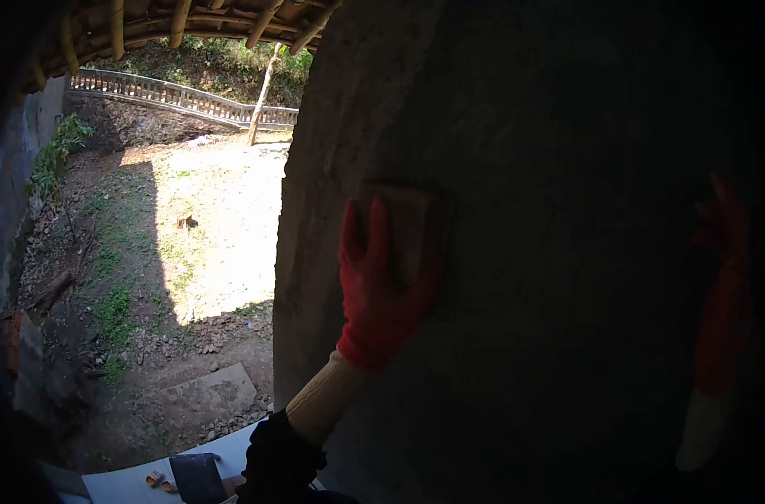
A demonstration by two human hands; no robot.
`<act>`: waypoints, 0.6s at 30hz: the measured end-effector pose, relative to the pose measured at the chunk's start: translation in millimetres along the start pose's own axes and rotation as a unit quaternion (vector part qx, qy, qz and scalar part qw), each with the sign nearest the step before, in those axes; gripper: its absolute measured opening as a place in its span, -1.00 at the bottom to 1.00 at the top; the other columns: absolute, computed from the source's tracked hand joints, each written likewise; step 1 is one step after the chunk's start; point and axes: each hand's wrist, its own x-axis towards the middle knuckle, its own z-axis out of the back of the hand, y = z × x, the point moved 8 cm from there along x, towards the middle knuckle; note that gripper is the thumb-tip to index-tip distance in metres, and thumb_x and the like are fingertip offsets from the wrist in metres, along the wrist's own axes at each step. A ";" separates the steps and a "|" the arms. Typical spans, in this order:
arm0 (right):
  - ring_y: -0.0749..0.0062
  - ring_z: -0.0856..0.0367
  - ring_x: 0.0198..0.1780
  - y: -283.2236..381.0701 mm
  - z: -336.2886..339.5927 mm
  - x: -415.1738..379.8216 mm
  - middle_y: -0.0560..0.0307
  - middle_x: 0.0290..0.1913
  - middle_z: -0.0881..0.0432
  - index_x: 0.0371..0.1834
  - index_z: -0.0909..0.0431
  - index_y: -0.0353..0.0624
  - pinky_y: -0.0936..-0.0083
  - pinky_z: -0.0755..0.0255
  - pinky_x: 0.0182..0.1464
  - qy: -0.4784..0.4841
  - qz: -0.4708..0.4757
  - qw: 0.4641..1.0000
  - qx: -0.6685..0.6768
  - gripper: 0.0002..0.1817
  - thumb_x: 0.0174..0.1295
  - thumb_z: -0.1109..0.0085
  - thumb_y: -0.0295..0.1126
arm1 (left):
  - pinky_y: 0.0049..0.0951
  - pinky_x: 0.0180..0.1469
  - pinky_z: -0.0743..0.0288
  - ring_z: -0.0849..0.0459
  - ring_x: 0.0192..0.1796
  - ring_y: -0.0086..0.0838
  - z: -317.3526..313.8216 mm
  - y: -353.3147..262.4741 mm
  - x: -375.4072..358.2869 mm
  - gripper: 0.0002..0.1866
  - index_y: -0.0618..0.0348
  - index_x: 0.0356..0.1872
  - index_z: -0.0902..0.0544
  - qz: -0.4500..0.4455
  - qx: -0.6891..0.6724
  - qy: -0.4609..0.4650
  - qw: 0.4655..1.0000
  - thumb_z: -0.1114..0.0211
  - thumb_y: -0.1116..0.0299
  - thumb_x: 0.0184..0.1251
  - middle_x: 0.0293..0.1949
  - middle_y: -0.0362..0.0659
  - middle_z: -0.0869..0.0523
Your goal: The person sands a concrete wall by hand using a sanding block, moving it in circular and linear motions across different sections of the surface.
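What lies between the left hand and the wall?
In the head view, a block lies between the left hand and the wall; shade hides whether it touches the wall.

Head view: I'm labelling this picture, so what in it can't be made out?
All in the head view:
- Block: partly covered by the left hand; shadow hides its material.
- Right hand: deep shadow hides whether it holds anything.
- Wall: darkness hides its right side.
- Dark object: cut off by the bottom edge.
- Orange items: too small to identify.

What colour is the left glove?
The left glove is red, with a beige cuff; head view shows it.
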 end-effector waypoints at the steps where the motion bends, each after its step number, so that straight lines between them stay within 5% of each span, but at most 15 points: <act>1: 0.14 -0.56 0.31 -12.7 4.4 8.2 -0.05 0.55 -0.28 0.55 -0.27 -0.12 0.34 -0.64 0.02 -0.003 0.004 1.000 -0.024 0.00 0.25 0.05 0.45 | 0.05 0.39 -0.33 -0.27 0.45 0.22 -0.8 14.2 17.5 -0.01 0.23 0.54 -0.18 0.026 0.004 -0.033 0.999 -0.52 0.14 0.12 0.50 0.35 -0.09; 3: 0.15 -0.56 0.31 -13.0 4.0 22.3 -0.02 0.55 -0.29 0.54 -0.28 -0.14 0.34 -0.64 0.03 -0.010 0.034 0.998 -0.060 -0.04 0.30 0.05 0.41 | 0.05 0.34 -0.37 -0.35 0.39 0.26 0.7 26.4 25.6 0.00 0.29 0.51 -0.23 0.067 0.019 -0.059 0.996 -0.53 0.09 0.10 0.48 0.37 -0.14; 7: 0.07 -0.62 0.18 155.5 -46.8 14.0 -0.10 0.44 -0.40 0.43 -0.37 -0.24 0.35 -0.64 -0.03 -0.024 0.232 0.972 -0.022 -0.34 0.50 0.21 0.06 | 0.05 0.25 -0.45 -0.44 0.30 0.26 -6.8 -63.1 -8.7 0.00 0.00 0.52 -0.29 -0.133 0.025 0.024 0.990 -0.53 -0.02 0.01 0.48 0.33 -0.15; 8: 0.04 -0.63 0.14 190.6 -53.9 9.5 -0.12 0.42 -0.42 0.41 -0.39 -0.27 0.35 -0.65 -0.05 -0.027 0.267 0.963 -0.012 -0.40 0.56 0.25 -0.03 | 0.05 0.25 -0.45 -0.44 0.30 0.26 -7.5 -64.4 -11.3 0.00 0.00 0.52 -0.29 -0.120 0.030 0.031 0.992 -0.53 -0.02 0.01 0.48 0.33 -0.15; 10: 0.02 -0.65 0.11 220.4 -60.4 5.5 -0.14 0.39 -0.45 0.38 -0.41 -0.30 0.35 -0.65 -0.06 -0.021 0.282 0.959 0.007 -0.46 0.61 0.29 -0.12 | 0.06 0.19 -0.49 -0.47 0.26 0.26 -14.0 -80.4 -12.6 0.00 -0.11 0.51 -0.32 -0.257 0.011 0.064 0.964 -0.54 -0.03 -0.04 0.47 0.34 -0.18; 14: 0.01 -0.65 0.10 216.9 -58.3 7.6 -0.16 0.38 -0.46 0.38 -0.41 -0.29 0.35 -0.65 -0.08 -0.050 0.216 0.975 0.017 -0.48 0.60 0.26 -0.15 | 0.08 0.18 -0.50 -0.47 0.25 0.26 -6.1 -56.6 55.7 -0.02 -0.10 0.50 -0.33 -0.204 -0.002 0.002 0.979 -0.53 -0.01 -0.04 0.46 0.33 -0.19; 16: 0.00 -0.65 0.10 213.3 -54.6 10.4 -0.16 0.38 -0.46 0.39 -0.41 -0.30 0.36 -0.65 -0.08 -0.062 0.206 0.976 0.029 -0.49 0.60 0.26 -0.17 | -0.02 0.45 -0.26 -0.29 0.45 0.23 4.1 -35.2 91.0 -0.36 0.39 0.38 -0.40 0.010 0.016 -0.018 1.000 -0.27 0.22 0.36 0.49 0.24 -0.25; 17: -0.02 -0.65 0.10 211.8 -55.6 11.0 -0.16 0.38 -0.46 0.39 -0.42 -0.28 0.32 -0.65 -0.08 -0.065 0.207 0.974 0.060 -0.49 0.58 0.20 -0.15 | -0.02 0.45 -0.26 -0.29 0.45 0.23 0.2 -32.9 91.2 -0.36 0.39 0.38 -0.40 0.000 0.008 -0.021 1.000 -0.27 0.22 0.36 0.49 0.24 -0.25; 18: -0.04 -0.65 0.10 209.1 -54.7 11.3 -0.16 0.38 -0.46 0.38 -0.43 -0.25 0.29 -0.65 -0.07 -0.071 0.209 0.971 0.088 -0.49 0.57 0.14 -0.13 | 0.03 0.32 -0.37 -0.38 0.35 0.25 -2.8 -29.8 86.4 -0.21 0.12 0.43 -0.38 -0.038 0.018 -0.061 0.997 -0.41 0.11 0.16 0.47 0.28 -0.23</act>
